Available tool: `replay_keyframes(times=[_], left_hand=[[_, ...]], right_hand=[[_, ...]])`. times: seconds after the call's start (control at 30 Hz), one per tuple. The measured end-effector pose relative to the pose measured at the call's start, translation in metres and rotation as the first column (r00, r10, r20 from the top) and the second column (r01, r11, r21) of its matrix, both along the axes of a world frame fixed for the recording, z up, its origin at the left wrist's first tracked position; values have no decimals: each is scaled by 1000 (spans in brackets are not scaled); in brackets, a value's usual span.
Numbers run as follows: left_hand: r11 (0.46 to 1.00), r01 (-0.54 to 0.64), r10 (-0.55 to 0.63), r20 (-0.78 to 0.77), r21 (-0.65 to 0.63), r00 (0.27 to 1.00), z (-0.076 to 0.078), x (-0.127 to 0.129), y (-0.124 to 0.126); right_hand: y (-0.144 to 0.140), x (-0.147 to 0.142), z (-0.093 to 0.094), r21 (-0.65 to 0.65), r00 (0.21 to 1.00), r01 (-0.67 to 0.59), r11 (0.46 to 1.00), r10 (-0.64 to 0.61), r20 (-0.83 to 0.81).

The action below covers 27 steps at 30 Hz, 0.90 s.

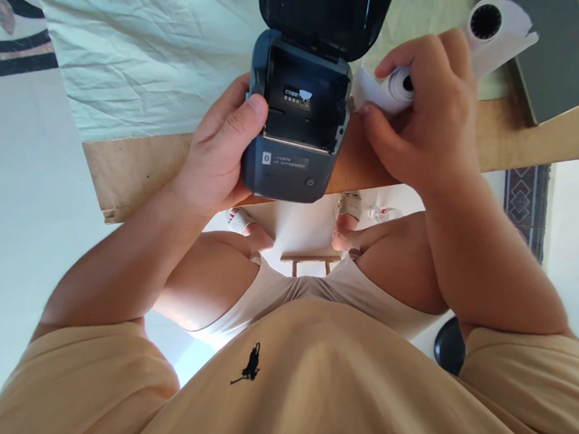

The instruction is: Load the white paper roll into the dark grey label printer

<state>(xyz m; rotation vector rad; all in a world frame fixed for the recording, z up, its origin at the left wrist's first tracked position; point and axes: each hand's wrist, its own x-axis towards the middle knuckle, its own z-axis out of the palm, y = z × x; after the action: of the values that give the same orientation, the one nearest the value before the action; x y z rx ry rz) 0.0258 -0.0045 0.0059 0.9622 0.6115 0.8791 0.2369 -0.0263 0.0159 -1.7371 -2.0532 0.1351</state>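
L fingers (251,112) hold printer (297,154) at tbl edge (535,146); R fingers (380,124) pinch roll (393,97) just beside.

On the label printer (298,134) I'm gripping, I read a Bluetooth sign (267,158) and a power symbol (310,182). White Chinese lettering (293,99) inside includes 安装耗材; the small print (290,161) below blurs.

Bright in here; the floor (18,222) glares pale, burnt white beside the shirt (331,381); a glossy sheen streaks the black lid (320,9); sleeves (87,368) stretch wide at the edges; small print (288,162) looks soft.
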Motion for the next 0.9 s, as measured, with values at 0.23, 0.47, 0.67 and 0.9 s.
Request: replay_keyframes(times=[0.23, 0.47, 0.67, 0.9], left_hand=[[1000, -19, 19, 3, 3, 1000, -1, 0, 0], [1000, -13, 14, 53, -4, 999, -4, 0, 1], [1000, -30, 30, 52, -3, 998, -3, 2, 0], [1000, -10, 10, 4, 7, 1000, -3, 0, 0]], right_hand=[[0, 0, 3, 9, 1000, 16, 1000, -16, 19], [-4, 3, 0, 141, 946, -71, 987, 111, -305], [-1, 1, 0, 92, 958, -17, 996, 43, -285], [2, -1, 2, 43, 986, -115, 992, 119, -116]])
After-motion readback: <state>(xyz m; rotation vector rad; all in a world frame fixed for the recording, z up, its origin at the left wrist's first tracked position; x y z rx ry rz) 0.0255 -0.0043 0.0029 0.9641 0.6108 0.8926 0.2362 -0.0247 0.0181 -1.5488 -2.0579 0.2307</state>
